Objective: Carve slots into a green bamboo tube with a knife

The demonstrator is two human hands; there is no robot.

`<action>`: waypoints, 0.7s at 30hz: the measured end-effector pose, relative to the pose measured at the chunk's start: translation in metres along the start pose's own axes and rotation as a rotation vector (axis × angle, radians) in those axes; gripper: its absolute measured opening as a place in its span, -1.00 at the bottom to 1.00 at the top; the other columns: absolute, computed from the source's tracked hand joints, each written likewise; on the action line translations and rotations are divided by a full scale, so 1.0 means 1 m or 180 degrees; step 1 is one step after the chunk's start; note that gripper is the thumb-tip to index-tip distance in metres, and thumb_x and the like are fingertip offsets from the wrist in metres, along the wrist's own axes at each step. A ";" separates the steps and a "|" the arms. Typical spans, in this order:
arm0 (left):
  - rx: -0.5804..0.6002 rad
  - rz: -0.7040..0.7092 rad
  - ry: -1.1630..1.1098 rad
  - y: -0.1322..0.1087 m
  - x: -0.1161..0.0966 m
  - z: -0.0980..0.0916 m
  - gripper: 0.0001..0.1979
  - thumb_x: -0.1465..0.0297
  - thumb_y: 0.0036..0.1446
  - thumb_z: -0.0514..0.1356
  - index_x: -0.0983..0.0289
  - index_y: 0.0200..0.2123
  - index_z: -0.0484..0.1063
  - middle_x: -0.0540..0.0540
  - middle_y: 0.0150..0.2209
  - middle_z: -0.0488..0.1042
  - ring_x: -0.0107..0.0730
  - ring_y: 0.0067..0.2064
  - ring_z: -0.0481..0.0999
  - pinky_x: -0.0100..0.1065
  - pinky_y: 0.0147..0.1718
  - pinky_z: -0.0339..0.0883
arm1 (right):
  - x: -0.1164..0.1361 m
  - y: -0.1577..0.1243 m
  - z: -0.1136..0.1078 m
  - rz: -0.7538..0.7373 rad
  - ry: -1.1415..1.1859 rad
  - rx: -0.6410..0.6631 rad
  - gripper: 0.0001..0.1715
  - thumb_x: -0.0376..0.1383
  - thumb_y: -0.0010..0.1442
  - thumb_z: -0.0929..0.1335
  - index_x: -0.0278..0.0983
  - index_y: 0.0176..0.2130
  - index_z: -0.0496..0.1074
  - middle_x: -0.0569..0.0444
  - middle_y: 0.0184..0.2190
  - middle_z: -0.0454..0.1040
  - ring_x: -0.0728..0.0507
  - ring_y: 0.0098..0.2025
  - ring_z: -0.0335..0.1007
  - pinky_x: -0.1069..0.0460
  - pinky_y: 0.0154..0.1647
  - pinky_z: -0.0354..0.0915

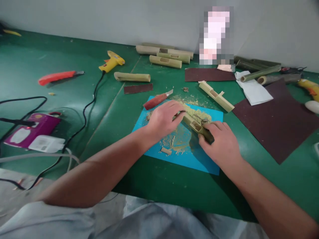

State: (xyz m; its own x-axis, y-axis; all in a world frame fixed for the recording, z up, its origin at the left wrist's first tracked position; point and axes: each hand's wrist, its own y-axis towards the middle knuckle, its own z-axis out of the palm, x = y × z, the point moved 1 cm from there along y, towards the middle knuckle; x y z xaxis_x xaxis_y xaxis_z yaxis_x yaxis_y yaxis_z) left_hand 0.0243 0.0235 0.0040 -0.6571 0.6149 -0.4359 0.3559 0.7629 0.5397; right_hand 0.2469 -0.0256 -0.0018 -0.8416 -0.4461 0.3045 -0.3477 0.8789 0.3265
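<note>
A bamboo tube [191, 122] with a rectangular cut-out lies slanted over a blue sheet [154, 157]. Its near right end is gripped by my right hand [220, 141], thumb on one side and fingers on the other. Around the far left end my left hand [165, 119] is closed; that end is hidden under the fingers. Pale shavings and dust [200, 114] cover the sheet behind the tube, and a small bamboo chip [166, 151] lies in front. A red-handled carving knife [157, 100] rests beyond my left hand, blade pointing right.
Another notched bamboo tube [216, 96] lies behind my right hand. More cut tubes [165, 62] line the wall. Dark sandpaper [280, 122] covers the right side, beside white tissue [256, 89]. Leftward are a yellow glue gun [111, 63], a red utility knife [58, 77] and a purple power strip [21, 132].
</note>
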 end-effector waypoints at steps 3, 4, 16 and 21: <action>-0.0305 -0.0242 -0.0207 0.006 0.001 0.001 -0.89 0.44 0.28 0.18 0.28 -0.24 0.53 0.06 -0.27 0.58 -0.39 -0.23 0.53 -0.35 -0.18 0.42 | -0.002 0.001 0.001 -0.0030 -0.0001 -0.0051 -0.74 -0.21 0.23 0.32 -0.31 -0.17 0.51 -0.14 -0.23 0.52 -0.28 -0.17 0.37 -0.18 -0.09 0.31; -0.0431 -0.0378 -0.0257 0.009 0.001 0.002 -0.89 0.44 0.27 0.19 0.27 -0.25 0.53 0.05 -0.29 0.58 -0.42 -0.27 0.52 -0.37 -0.22 0.42 | -0.002 0.001 0.002 -0.0030 0.0003 -0.0064 -0.74 -0.21 0.23 0.32 -0.31 -0.17 0.50 -0.14 -0.22 0.52 -0.28 -0.17 0.37 -0.18 -0.09 0.31; -0.0604 -0.0626 -0.0593 0.071 0.000 0.014 -0.93 0.46 0.21 0.21 0.27 -0.28 0.52 0.00 -0.38 0.52 -0.48 -0.33 0.46 -0.42 -0.28 0.35 | 0.000 0.001 0.005 -0.0083 0.0223 -0.0045 -0.69 -0.27 0.16 0.31 -0.34 -0.11 0.48 -0.18 -0.17 0.51 -0.30 -0.13 0.37 -0.19 -0.07 0.32; -0.0581 -0.0790 -0.0923 0.060 -0.005 0.009 -0.87 0.42 0.24 0.18 0.28 -0.20 0.53 0.01 -0.40 0.52 -0.48 -0.37 0.48 -0.43 -0.36 0.37 | 0.000 0.001 0.006 -0.0073 0.0271 0.0045 -0.70 -0.30 0.07 0.32 -0.31 -0.15 0.45 -0.15 -0.17 0.51 -0.31 -0.11 0.36 -0.20 -0.03 0.30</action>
State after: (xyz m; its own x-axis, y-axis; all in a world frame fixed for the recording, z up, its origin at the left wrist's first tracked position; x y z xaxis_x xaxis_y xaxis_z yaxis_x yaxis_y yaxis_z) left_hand 0.0548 0.0681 0.0321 -0.4845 0.4677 -0.7393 0.0698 0.8631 0.5002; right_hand 0.2445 -0.0236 -0.0069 -0.7953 -0.4783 0.3724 -0.3727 0.8704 0.3218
